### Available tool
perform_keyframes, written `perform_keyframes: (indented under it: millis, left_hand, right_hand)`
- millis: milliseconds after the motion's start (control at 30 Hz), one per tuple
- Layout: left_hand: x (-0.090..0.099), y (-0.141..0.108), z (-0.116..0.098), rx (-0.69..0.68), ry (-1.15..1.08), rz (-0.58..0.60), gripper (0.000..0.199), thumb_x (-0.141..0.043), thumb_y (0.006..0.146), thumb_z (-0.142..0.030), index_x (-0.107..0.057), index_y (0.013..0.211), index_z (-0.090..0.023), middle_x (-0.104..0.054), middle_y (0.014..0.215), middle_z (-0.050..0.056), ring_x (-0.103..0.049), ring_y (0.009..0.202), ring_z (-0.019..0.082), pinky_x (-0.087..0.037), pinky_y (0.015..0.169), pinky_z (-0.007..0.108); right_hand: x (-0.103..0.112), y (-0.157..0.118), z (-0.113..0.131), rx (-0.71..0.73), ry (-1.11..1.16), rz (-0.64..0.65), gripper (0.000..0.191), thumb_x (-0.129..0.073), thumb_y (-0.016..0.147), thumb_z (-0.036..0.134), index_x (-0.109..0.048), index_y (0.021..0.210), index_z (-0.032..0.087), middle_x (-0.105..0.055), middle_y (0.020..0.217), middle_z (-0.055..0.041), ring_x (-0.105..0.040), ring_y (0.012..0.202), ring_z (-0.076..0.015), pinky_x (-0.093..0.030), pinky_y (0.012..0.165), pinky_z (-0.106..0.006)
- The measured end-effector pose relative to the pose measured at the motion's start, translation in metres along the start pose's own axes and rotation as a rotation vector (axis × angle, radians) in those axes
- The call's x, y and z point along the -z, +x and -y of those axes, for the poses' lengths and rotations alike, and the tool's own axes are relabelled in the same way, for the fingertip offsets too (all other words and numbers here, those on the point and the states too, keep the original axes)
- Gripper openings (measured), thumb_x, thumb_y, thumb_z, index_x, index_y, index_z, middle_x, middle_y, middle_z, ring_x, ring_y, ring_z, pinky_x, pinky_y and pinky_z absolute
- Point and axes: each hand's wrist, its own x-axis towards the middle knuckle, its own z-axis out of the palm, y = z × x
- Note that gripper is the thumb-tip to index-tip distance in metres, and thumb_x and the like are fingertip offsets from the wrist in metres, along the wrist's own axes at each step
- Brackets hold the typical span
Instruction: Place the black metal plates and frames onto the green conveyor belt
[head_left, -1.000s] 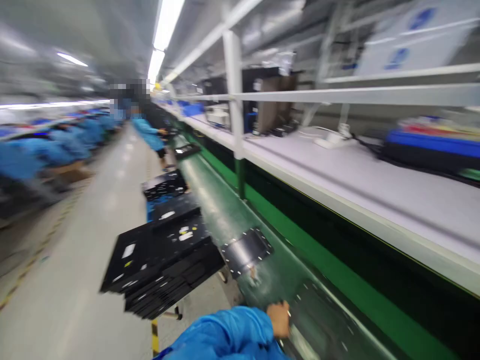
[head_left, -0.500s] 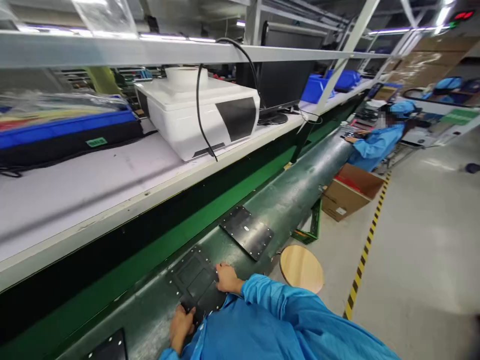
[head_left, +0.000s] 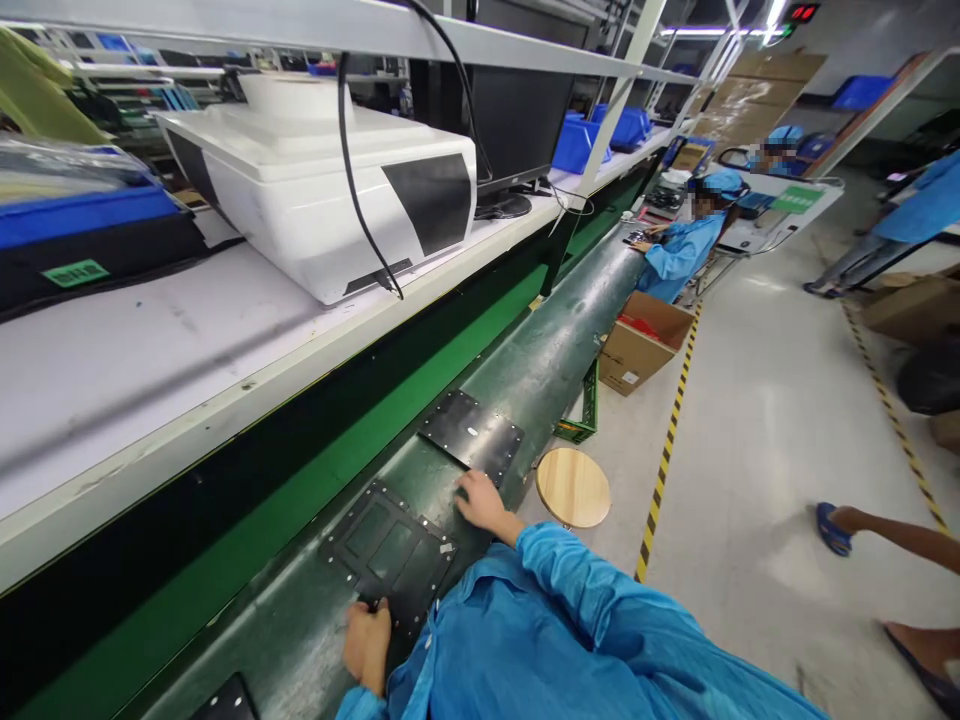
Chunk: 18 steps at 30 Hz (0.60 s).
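Observation:
A black panel with rectangular recesses and small pale dots (head_left: 386,545) lies flat on the dark green work surface (head_left: 300,625). My left hand (head_left: 367,640) is at its near left edge, thumb and fingers closed on that edge. My right hand (head_left: 480,498) is off the panel, its fingers loosely bent and apart over the surface, close to a second black panel with a pale label (head_left: 474,432). Nothing shows in the right hand. Part of another black piece (head_left: 225,700) lies at the bottom edge.
Beyond is a white shelf (head_left: 247,385) with a white machine (head_left: 315,190), a monitor (head_left: 517,120) and a hanging black cable. A round wooden stool (head_left: 574,487), green crate (head_left: 583,415) and cardboard box (head_left: 637,350) stand right. A person in blue (head_left: 679,250) works further along.
My right hand has let go of the recessed panel and moved away toward the second panel. My left hand remains at the panel's edge. The view has turned right, showing more people.

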Motion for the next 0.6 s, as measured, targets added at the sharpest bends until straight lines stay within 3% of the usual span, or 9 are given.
perform_keyframes:
  millis: [67, 100, 133, 200, 300, 367, 467, 600]
  left_hand:
    - [0.003, -0.002, -0.023, -0.072, -0.051, -0.11, 0.037, -0.052, 0.092, -0.038, -0.062, 0.12, -0.016, -0.076, 0.11, 0.019, -0.073, 0.111, 0.038, -0.058, 0.092, 0.047]
    - [0.003, -0.003, -0.043, -0.124, -0.128, -0.1, 0.038, -0.051, 0.093, -0.035, -0.062, 0.123, -0.015, -0.075, 0.114, 0.019, -0.071, 0.116, 0.036, -0.056, 0.1, 0.046]
    - [0.0, -0.003, -0.069, -0.183, -0.233, -0.048, 0.038, -0.05, 0.093, -0.033, -0.062, 0.124, -0.015, -0.074, 0.115, 0.017, -0.07, 0.117, 0.033, -0.055, 0.104, 0.045]
    - [-0.013, -0.004, -0.136, -0.225, -0.491, 0.174, 0.042, -0.054, 0.093, -0.033, -0.061, 0.129, -0.014, -0.074, 0.118, 0.017, -0.072, 0.114, 0.029, -0.057, 0.102, 0.041]
    - [-0.046, -0.008, -0.246, -0.071, -0.812, 0.483, 0.057, -0.06, 0.094, -0.039, -0.051, 0.145, -0.017, -0.061, 0.151, 0.02, -0.068, 0.13, 0.027, -0.062, 0.091, 0.033]
    - [-0.07, -0.011, -0.302, 0.036, -0.894, 0.532, 0.062, -0.056, 0.096, -0.042, -0.044, 0.153, -0.02, -0.046, 0.167, 0.017, -0.058, 0.144, 0.027, -0.063, 0.089, 0.031]
    - [-0.094, -0.017, -0.347, 0.064, -0.867, 0.49, 0.059, -0.047, 0.098, -0.04, -0.043, 0.155, -0.026, -0.052, 0.165, 0.01, -0.057, 0.145, 0.027, -0.065, 0.088, 0.034]
    - [-0.112, -0.022, -0.373, -0.096, -0.668, 0.456, 0.056, -0.04, 0.097, -0.04, -0.048, 0.153, -0.035, -0.063, 0.154, 0.003, -0.066, 0.135, 0.023, -0.064, 0.087, 0.032]
  right_hand:
    - [0.038, 0.022, -0.037, -0.105, -0.028, -0.149, 0.048, -0.064, 0.098, 0.039, -0.063, 0.137, 0.012, -0.06, 0.14, -0.0194, -0.05, 0.13, -0.0304, -0.037, 0.115, -0.04]
    - [0.055, 0.037, -0.056, -0.171, -0.045, -0.202, 0.055, -0.064, 0.098, 0.043, -0.06, 0.142, 0.009, -0.057, 0.144, -0.0216, -0.048, 0.133, -0.0318, -0.036, 0.116, -0.04]
    - [0.07, 0.052, -0.076, -0.228, -0.056, -0.23, 0.063, -0.065, 0.098, 0.046, -0.056, 0.146, 0.007, -0.054, 0.149, -0.0234, -0.047, 0.135, -0.0331, -0.035, 0.117, -0.041]
    - [0.09, 0.082, -0.112, -0.309, -0.048, -0.205, 0.069, -0.065, 0.098, 0.05, -0.052, 0.151, 0.006, -0.054, 0.15, -0.0249, -0.047, 0.137, -0.0344, -0.035, 0.117, -0.042]
    - [0.097, 0.109, -0.151, -0.327, 0.021, -0.073, 0.067, -0.062, 0.099, 0.055, -0.058, 0.146, 0.009, -0.062, 0.142, -0.0231, -0.053, 0.133, -0.034, -0.038, 0.113, -0.041]
    - [0.093, 0.116, -0.168, -0.308, 0.064, -0.042, 0.066, -0.064, 0.097, 0.059, -0.061, 0.143, 0.011, -0.064, 0.139, -0.0216, -0.055, 0.132, -0.034, -0.04, 0.112, -0.041]
    - [0.087, 0.112, -0.188, -0.333, 0.102, -0.048, 0.066, -0.065, 0.094, 0.062, -0.065, 0.139, 0.014, -0.066, 0.136, -0.0205, -0.057, 0.132, -0.035, -0.043, 0.11, -0.041]
    - [0.096, 0.102, -0.216, -0.396, 0.165, -0.082, 0.061, -0.063, 0.096, 0.062, -0.068, 0.134, 0.015, -0.069, 0.131, -0.0196, -0.06, 0.128, -0.0345, -0.045, 0.109, -0.04]
